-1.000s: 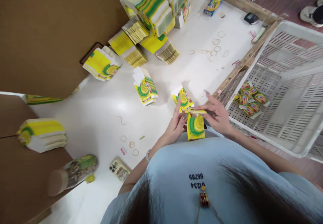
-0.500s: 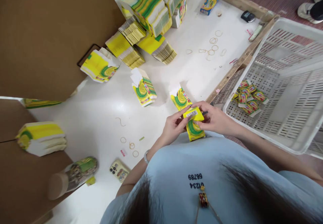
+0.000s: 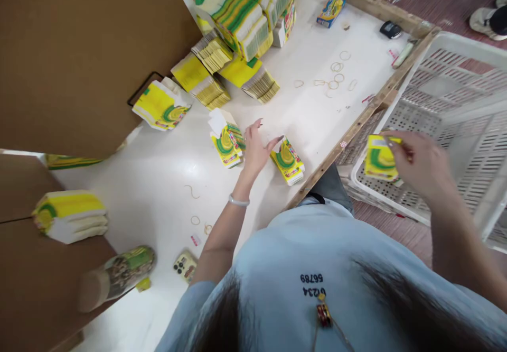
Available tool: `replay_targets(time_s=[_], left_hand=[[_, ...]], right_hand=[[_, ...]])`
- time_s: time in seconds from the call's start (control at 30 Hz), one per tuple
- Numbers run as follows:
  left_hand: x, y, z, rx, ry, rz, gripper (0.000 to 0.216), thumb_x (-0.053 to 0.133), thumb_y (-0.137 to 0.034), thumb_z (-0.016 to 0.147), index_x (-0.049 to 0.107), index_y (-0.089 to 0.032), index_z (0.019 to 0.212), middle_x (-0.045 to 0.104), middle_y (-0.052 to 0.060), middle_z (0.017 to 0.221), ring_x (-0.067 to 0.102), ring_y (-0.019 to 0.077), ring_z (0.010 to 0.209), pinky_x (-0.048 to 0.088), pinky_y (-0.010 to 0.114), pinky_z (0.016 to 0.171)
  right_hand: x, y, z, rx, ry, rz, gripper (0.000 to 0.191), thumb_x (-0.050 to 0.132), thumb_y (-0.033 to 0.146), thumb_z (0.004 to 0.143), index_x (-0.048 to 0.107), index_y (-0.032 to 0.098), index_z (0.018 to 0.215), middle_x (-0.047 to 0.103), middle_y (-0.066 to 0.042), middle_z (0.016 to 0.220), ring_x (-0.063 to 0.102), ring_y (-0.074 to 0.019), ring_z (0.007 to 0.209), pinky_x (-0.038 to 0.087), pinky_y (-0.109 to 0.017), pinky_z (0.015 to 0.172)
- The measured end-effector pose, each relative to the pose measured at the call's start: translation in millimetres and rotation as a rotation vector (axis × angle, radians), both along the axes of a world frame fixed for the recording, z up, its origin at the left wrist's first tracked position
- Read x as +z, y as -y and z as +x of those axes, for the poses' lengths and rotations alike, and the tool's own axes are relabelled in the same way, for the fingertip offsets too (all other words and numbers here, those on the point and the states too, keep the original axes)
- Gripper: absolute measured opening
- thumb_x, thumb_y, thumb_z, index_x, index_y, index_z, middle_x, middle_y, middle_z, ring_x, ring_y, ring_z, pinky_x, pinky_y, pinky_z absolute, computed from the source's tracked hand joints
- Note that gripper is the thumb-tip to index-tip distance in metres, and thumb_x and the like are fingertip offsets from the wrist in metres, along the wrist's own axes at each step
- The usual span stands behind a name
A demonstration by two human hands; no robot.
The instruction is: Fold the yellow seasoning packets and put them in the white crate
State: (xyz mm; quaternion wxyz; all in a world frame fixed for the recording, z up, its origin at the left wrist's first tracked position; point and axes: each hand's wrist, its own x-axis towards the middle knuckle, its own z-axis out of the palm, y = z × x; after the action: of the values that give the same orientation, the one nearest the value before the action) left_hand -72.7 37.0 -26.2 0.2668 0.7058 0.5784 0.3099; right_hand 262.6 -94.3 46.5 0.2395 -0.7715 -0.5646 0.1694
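Over the near part of a white plastic crate (image 3: 412,208), my right hand (image 3: 422,164) grips a small yellow-and-green carton (image 3: 380,157) by its right side. My left hand (image 3: 256,151) is above the white table (image 3: 158,172) with fingers apart and nothing in them. It hovers between two groups of cartons: a flat yellow-green carton stack (image 3: 287,160) just right of the thumb, and another carton stack with white flaps raised (image 3: 226,139) close by the fingers on the left. The carton in my right hand hides most of what lies in the crate.
Bundled flat cartons (image 3: 241,16) are piled at the back. A wooden rim (image 3: 356,114) divides table and crate. Several rubber bands (image 3: 336,67), a blue box (image 3: 331,11), a phone (image 3: 184,265) and a clear jar (image 3: 129,270) lie about. Cardboard boxes (image 3: 79,51) stand left.
My hands were together on the yellow carton at my chest. My right hand has carried it right, over the crate; my left has let go and reached forward to the carton stacks.
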Motion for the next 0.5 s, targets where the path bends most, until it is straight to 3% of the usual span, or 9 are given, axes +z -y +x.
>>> replay_targets(time_s=[0.1, 0.17, 0.23, 0.3, 0.4, 0.43, 0.5], left_hand=[[-13.5, -35.0, 2.7, -0.021, -0.059, -0.125, 0.041, 0.086, -0.026, 0.078, 0.061, -0.017, 0.11, 0.063, 0.008, 0.105, 0.057, 0.022, 0.1, 0.047, 0.036, 0.095], [-14.0, -46.5, 2.5, -0.09, -0.113, -0.157, 0.022, 0.081, -0.025, 0.083, 0.061, -0.017, 0.088, 0.062, 0.005, 0.091, 0.057, 0.0206, 0.09, 0.048, 0.036, 0.089], [-8.6, -50.9, -1.4, -0.177, -0.179, -0.102, 0.02, 0.072, -0.028, 0.091, 0.061, -0.018, 0.077, 0.063, 0.008, 0.091, 0.057, 0.0227, 0.092, 0.047, 0.039, 0.094], [1.8, -49.5, -7.9, -0.249, -0.205, 0.016, 0.021, 0.061, -0.032, 0.098, 0.067, -0.018, 0.083, 0.067, 0.012, 0.107, 0.058, 0.0267, 0.109, 0.043, 0.045, 0.105], [24.4, -34.1, -16.8, -0.263, -0.144, 0.202, 0.028, 0.053, -0.041, 0.102, 0.073, -0.022, 0.105, 0.063, 0.013, 0.132, 0.052, 0.029, 0.132, 0.037, 0.048, 0.115], [33.0, -25.0, -18.3, -0.25, -0.109, 0.233, 0.033, 0.05, -0.044, 0.103, 0.073, -0.022, 0.108, 0.066, 0.013, 0.128, 0.055, 0.0282, 0.129, 0.04, 0.046, 0.113], [50.1, -2.4, -18.2, -0.218, -0.037, 0.226, 0.042, 0.044, -0.049, 0.105, 0.074, -0.019, 0.1, 0.072, 0.01, 0.097, 0.068, 0.0225, 0.098, 0.052, 0.038, 0.094]], right_hand=[[6.8, 2.4, 21.5, -0.092, 0.388, 0.002, 0.066, 0.053, 0.057, 0.098, 0.053, 0.015, 0.149, 0.058, -0.031, 0.14, 0.054, -0.05, 0.131, 0.041, -0.071, 0.108], [1.1, 1.0, 11.7, -0.031, 0.357, 0.06, 0.065, 0.055, 0.053, 0.098, 0.05, 0.015, 0.15, 0.057, -0.029, 0.143, 0.052, -0.047, 0.134, 0.039, -0.068, 0.113], [-12.4, -5.3, -13.6, 0.102, 0.221, 0.131, 0.056, 0.054, 0.051, 0.099, 0.054, 0.018, 0.144, 0.063, -0.023, 0.136, 0.057, -0.0414, 0.129, 0.039, -0.067, 0.113], [-27.9, -16.8, -48.1, 0.245, 0.081, 0.201, 0.052, 0.053, 0.05, 0.1, 0.056, 0.021, 0.142, 0.066, -0.018, 0.133, 0.058, -0.0378, 0.128, 0.037, -0.067, 0.116], [-43.8, -40.9, -103.4, 0.389, -0.1, 0.296, 0.06, 0.054, 0.054, 0.099, 0.046, 0.025, 0.151, 0.057, -0.016, 0.147, 0.046, -0.0354, 0.143, 0.034, -0.064, 0.121], [-46.3, -49.2, -120.0, 0.424, -0.138, 0.325, 0.064, 0.054, 0.056, 0.098, 0.043, 0.025, 0.152, 0.051, -0.016, 0.152, 0.04, -0.0353, 0.148, 0.033, -0.063, 0.122], [-48.4, -62.8, -147.5, 0.469, -0.183, 0.355, 0.065, 0.055, 0.057, 0.098, 0.042, 0.023, 0.152, 0.051, -0.017, 0.151, 0.042, -0.0342, 0.147, 0.034, -0.061, 0.122]])
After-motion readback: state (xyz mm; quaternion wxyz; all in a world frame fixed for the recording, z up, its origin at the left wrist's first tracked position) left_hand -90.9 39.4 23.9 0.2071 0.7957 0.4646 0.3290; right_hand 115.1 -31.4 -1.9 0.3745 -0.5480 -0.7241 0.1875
